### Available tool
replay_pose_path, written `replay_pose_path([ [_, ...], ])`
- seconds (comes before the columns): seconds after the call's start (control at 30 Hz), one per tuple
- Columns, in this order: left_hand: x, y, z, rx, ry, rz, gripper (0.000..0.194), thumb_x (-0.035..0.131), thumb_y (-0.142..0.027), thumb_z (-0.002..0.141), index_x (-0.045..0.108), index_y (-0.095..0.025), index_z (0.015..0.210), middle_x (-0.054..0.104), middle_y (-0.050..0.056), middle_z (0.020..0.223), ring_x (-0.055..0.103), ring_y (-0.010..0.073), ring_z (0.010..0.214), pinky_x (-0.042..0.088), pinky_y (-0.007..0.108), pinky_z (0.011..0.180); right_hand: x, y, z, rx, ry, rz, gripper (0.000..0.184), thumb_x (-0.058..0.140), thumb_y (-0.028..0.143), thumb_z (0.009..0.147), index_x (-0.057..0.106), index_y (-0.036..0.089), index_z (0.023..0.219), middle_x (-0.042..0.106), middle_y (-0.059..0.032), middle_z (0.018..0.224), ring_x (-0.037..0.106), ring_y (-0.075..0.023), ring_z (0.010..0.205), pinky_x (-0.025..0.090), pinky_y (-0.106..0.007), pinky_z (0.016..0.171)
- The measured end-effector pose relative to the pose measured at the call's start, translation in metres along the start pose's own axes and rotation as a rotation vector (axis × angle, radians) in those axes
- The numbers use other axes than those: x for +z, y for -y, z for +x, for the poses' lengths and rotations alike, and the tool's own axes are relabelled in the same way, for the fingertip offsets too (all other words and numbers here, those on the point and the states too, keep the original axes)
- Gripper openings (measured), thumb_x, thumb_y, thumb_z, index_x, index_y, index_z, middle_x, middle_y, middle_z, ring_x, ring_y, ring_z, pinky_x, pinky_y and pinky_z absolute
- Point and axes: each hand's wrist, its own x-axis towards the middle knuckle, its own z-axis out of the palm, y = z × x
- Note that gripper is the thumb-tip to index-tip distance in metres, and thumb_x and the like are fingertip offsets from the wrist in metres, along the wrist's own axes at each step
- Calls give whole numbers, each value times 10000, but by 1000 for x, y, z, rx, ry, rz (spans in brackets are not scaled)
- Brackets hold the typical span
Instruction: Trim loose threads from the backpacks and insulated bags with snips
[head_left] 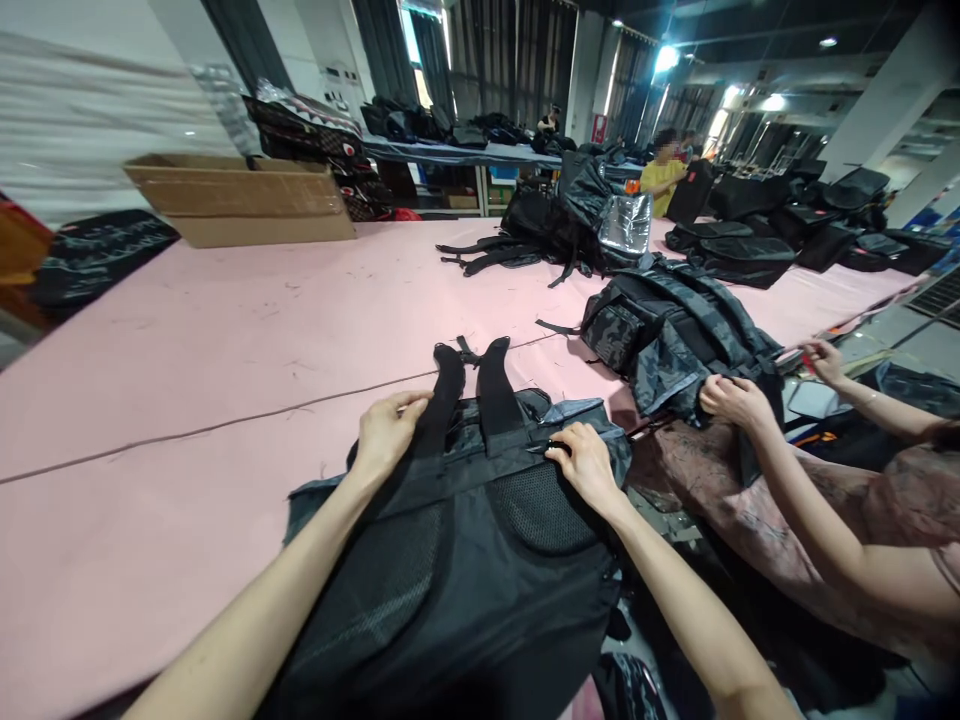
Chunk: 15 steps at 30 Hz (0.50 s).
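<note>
My two hands are well apart, both at the upper part of a black backpack (517,590), lower center of frame. Left hand (388,432): fingers bent in beside a strap, can't tell if they clamp it. Right hand (583,462): thumb and fingers pinched on the bag's top edge.

Bag lies back panel up: plain black fabric, dark mesh pads (546,508) left and right, two black straps (495,395) pointing away from me, grey-blue patterned fabric poking out at the sides. Bottom of bag cut off by the frame, very dark there; underside hidden. Small bit at my right fingertips too small to make out. My left palm not visible.

Pink tabletop (165,340) runs left and ahead, open room there, thread scraps on it, dark cord (300,405) across it, cardboard box (247,215) upper left. Right side tight: a co-worker's hand (739,402) on a camouflage backpack (675,320) just beyond my bag. Table's near edge slants out lower left.
</note>
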Motion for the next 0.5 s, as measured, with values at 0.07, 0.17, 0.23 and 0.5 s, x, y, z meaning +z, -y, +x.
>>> replay_pose_path([
  [0.07,-10,8,-11,16,76,154,244,501,-356,759,685,-228,856,688,42,922,574,240,947,387,366,896,6,2,5,1,11,-13,84,625,241,785,663,193,843,611,-51,823,513,-202,833,390,-302,756],
  [0.17,-7,6,-33,172,220,354,190,534,-352,765,697,-257,795,686,37,897,541,257,942,321,436,921,10,3,11,43,8,89,59,609,226,788,660,198,795,618,-28,798,534,-181,816,393,-282,743],
  [0.23,6,-2,-45,276,298,446,174,565,-374,759,691,-255,746,669,50,911,500,279,983,246,501,942,9,2,13,107,-2,191,80,587,241,798,659,204,802,629,-13,817,555,-162,795,399,-269,732],
  [0.5,38,-10,-41,53,452,283,118,617,-213,675,564,-168,580,639,89,971,371,356,1171,231,578,916,8,21,9,130,34,214,84,613,249,762,669,219,816,645,-11,843,581,-165,825,413,-275,759],
])
